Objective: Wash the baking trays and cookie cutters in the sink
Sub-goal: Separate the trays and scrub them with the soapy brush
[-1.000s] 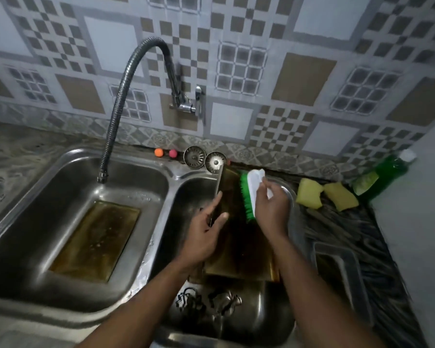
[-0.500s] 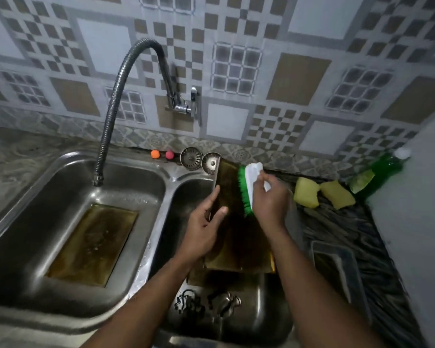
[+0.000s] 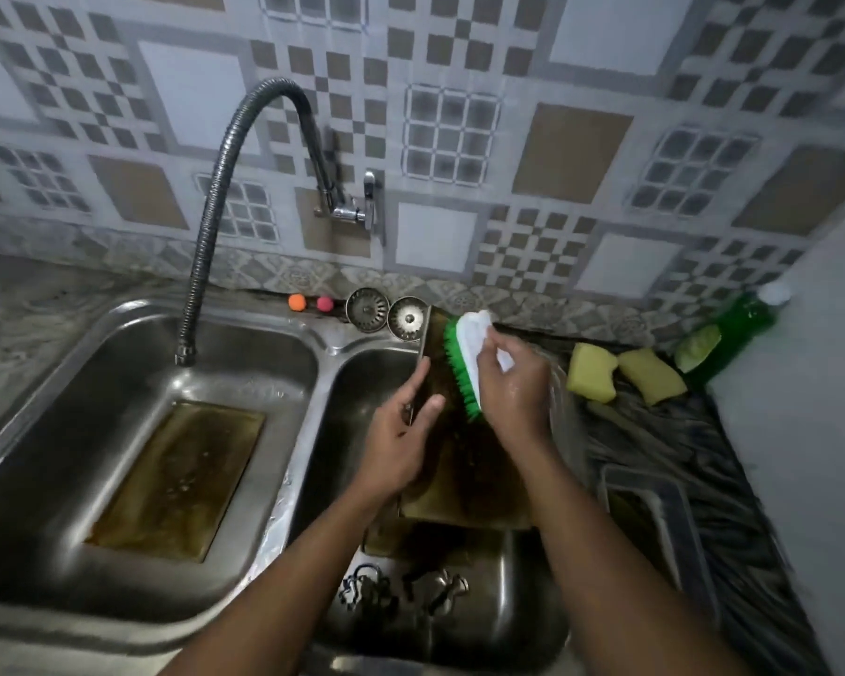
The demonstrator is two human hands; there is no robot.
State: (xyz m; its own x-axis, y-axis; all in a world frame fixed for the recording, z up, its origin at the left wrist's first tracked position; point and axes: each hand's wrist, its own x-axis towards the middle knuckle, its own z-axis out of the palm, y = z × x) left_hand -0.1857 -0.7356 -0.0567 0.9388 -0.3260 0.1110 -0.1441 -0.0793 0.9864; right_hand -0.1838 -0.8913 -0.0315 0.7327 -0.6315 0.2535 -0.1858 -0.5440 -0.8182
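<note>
A dark, greasy baking tray (image 3: 464,480) stands tilted in the right sink basin (image 3: 362,392). My left hand (image 3: 401,441) grips its left edge, thumb on the face. My right hand (image 3: 513,387) holds a white scrub brush with green bristles (image 3: 462,363), the bristles against the tray's upper part. Another brown-stained tray (image 3: 176,480) lies flat in the left basin (image 3: 94,373). Metal cookie cutters (image 3: 401,590) lie at the bottom of the right basin, below the tilted tray.
A flexible tap hose (image 3: 220,187) arches over the left basin. Two sink strainers (image 3: 386,312) and two small balls (image 3: 308,303) sit on the back ledge. Right counter holds two yellow sponges (image 3: 623,378), a green soap bottle (image 3: 732,334) and a clear container (image 3: 654,519).
The brush has slid up the tray toward its top edge with my right hand. My left hand keeps its hold on the tray's left edge.
</note>
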